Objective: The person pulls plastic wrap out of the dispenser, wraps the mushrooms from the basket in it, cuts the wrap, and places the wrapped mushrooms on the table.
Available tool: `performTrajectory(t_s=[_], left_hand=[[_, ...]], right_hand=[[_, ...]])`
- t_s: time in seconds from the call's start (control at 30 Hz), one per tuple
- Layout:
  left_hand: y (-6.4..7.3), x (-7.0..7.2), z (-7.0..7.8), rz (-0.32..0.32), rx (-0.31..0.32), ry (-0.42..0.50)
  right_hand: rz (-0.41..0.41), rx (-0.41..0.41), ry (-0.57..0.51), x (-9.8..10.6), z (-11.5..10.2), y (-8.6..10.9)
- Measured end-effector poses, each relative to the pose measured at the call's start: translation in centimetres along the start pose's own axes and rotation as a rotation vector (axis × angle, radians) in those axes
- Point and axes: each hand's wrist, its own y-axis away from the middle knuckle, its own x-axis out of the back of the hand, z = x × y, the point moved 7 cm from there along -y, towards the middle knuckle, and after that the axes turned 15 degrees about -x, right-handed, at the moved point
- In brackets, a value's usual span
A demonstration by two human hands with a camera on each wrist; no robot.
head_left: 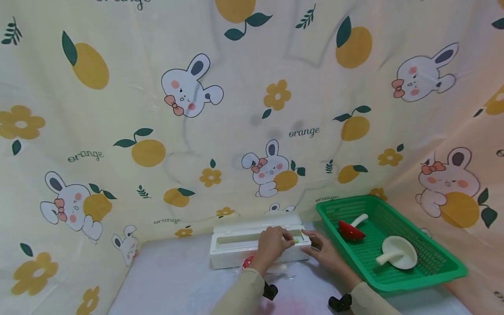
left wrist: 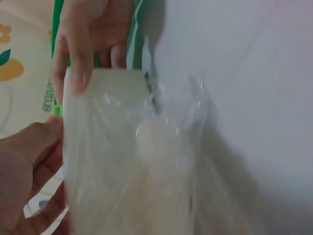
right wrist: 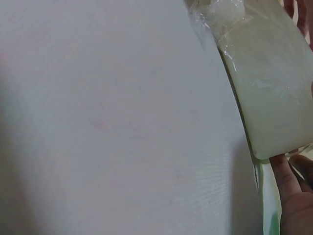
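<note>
Two bare hands meet at the right end of a long white box (head_left: 224,261) on a pale desk (head_left: 173,275), low in the centre of the head view. The left hand (head_left: 271,247) bends over the box's front edge, its thumb and finger pinching a small bright-green tab (head_left: 297,241) toward the right of the open top. The right hand (head_left: 324,251) is clamped on the box's right end, one fingertip lying over the corner in the upper left of the left wrist view. A raised white lid (head_left: 256,222) runs along the rear edge of the box.

Clear film (left wrist: 183,98) lies wrinkled against the front face, catching the light; under it shows a pale, rounded object (left wrist: 166,166), too blurred to identify. A red piece (head_left: 247,262) peeks out beside the left wrist.

At lower right of the head view, a green perforated basket (head_left: 419,285) carries two mushroom-shaped pieces: a red-capped one (head_left: 351,232) near the far left corner and a white-capped one (head_left: 407,256) closer to the front. Beige sleeves (head_left: 238,295) and black wrist attachments (head_left: 270,290) frame the bottom edge, before a cream backdrop (head_left: 244,87) printed with rabbits, oranges and flowers.
</note>
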Motion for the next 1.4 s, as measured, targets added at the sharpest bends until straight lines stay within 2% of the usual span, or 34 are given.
performTrajectory(t_s=[0.2, 0.43, 0.57, 0.8, 1.03, 1.2, 1.3, 1.4], left_hand=[[0.8, 1.7, -1.8, -0.065, -0.005, -0.011], [3.9, 4.7, -4.3, -0.122, 0.087, 0.04], [5.4, 5.9, -5.9, -0.12, 0.122, 0.051], [7.7, 7.8, -8.2, -0.11, 0.118, 0.023], [10.6, 10.6, -10.9, -0.099, 0.119, -0.007], [12.8, 12.5, -13.0, -0.093, 0.145, -0.028], [14.0, 13.0, -14.0, -0.071, 0.161, 0.012], [15.1, 13.0, -14.5, -0.037, 0.171, 0.1]], right_hand=[[0.014, -0.047, 0.006, 0.0, 0.4, -0.2], [-0.001, 0.006, -0.016, -0.3, 0.3, -0.2], [0.003, -0.006, -0.004, -0.1, 0.5, -0.3], [-0.007, 0.035, -0.003, -0.5, 0.0, -0.4], [0.02, -0.016, -0.006, 0.0, 0.3, -0.2], [0.015, -0.026, 0.014, -0.1, -0.2, -0.1], [0.016, -0.033, 0.022, -0.3, -0.3, 0.1], [0.011, -0.029, 0.019, -0.6, -0.3, 0.1]])
